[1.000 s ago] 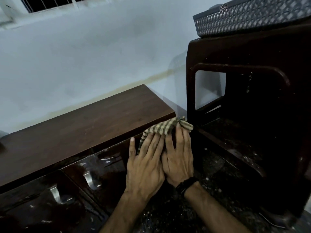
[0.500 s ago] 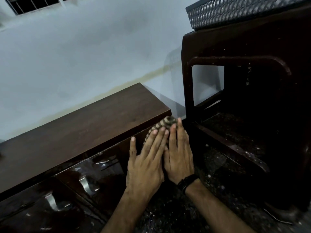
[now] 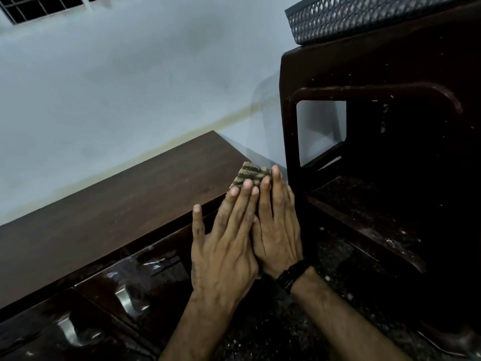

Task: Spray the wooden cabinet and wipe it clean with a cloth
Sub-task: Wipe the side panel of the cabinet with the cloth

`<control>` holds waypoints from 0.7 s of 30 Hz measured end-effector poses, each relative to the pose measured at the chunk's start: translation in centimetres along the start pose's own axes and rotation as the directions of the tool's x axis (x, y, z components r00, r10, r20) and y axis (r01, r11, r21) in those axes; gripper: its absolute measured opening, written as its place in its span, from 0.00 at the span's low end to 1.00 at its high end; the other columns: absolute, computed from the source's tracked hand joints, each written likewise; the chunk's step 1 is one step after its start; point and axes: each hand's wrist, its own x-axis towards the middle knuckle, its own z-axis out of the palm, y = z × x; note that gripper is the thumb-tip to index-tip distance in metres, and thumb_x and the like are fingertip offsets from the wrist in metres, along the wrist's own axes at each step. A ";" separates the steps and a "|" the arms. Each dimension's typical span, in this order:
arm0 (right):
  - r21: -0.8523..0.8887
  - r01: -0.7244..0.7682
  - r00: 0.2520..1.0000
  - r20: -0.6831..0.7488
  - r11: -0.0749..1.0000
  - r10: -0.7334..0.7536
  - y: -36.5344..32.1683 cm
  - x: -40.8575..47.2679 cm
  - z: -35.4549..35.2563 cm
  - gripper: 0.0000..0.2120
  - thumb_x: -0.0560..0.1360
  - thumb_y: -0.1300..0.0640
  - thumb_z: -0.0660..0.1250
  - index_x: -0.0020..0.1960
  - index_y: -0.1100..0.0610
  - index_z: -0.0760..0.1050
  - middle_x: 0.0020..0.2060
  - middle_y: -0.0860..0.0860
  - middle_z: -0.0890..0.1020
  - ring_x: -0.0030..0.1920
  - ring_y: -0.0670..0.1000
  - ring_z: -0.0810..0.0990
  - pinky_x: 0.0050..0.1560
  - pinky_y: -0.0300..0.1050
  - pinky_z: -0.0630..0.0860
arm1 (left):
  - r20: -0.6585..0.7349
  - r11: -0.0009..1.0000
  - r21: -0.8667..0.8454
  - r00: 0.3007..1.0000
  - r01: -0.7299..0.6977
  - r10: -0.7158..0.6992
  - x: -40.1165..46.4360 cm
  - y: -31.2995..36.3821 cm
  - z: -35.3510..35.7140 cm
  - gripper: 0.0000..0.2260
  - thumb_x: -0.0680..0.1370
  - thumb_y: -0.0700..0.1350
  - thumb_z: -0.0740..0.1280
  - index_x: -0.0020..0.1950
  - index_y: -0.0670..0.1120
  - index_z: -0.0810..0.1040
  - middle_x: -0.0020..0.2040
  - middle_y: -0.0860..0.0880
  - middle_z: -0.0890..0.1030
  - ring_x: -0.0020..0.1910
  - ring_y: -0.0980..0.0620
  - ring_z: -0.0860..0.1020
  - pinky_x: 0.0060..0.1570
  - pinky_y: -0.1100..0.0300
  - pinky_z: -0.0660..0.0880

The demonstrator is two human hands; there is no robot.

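Dim indoor scene with cool, flat light. The pale wall is the brightest area. A dark chair on the right sinks into near-black shadow. Glossy cabinet fronts catch small white glints. Straight edges bow toward the frame's borders; focus is slightly soft.

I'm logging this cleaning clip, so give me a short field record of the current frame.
surface: wooden cabinet, right end corner
tool: striped cloth, on the corner
left hand: flat, fingers straight, pressing the cloth
right hand: flat beside it, also pressing; black wristband
neighbour: dark plastic chair, right of the cabinet
spray bottle: not in view
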 end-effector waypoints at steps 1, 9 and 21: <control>-0.007 0.006 1.000 -0.016 1.000 -0.006 -0.1 0.2 0.1 0.31 0.82 0.53 0.49 0.79 0.57 0.39 0.78 0.59 0.48 0.79 0.57 0.52 0.77 0.56 0.53 | 0.000 1.000 -0.003 1.000 0.000 0.000 0.1 -0.1 -0.1 0.31 0.77 0.46 0.53 0.82 0.47 0.55 0.82 0.51 0.54 0.80 0.53 0.54 0.77 0.41 0.35; -0.017 -0.057 0.998 -0.030 0.998 0.057 0.4 -3.5 1.6 0.30 0.82 0.52 0.46 0.79 0.58 0.39 0.79 0.57 0.47 0.79 0.57 0.51 0.76 0.59 0.54 | 0.122 0.994 0.033 0.988 -0.101 0.096 -2.5 -0.1 2.0 0.37 0.76 0.49 0.59 0.82 0.46 0.48 0.83 0.51 0.47 0.82 0.53 0.44 0.75 0.39 0.33; -0.067 -0.156 0.979 0.122 0.986 0.163 2.1 -11.5 1.9 0.38 0.80 0.51 0.59 0.79 0.59 0.39 0.79 0.57 0.46 0.78 0.59 0.56 0.78 0.55 0.50 | 0.192 0.984 -0.106 0.969 -0.140 0.159 -8.9 3.9 5.1 0.32 0.75 0.44 0.56 0.79 0.41 0.57 0.82 0.44 0.54 0.81 0.46 0.51 0.79 0.45 0.41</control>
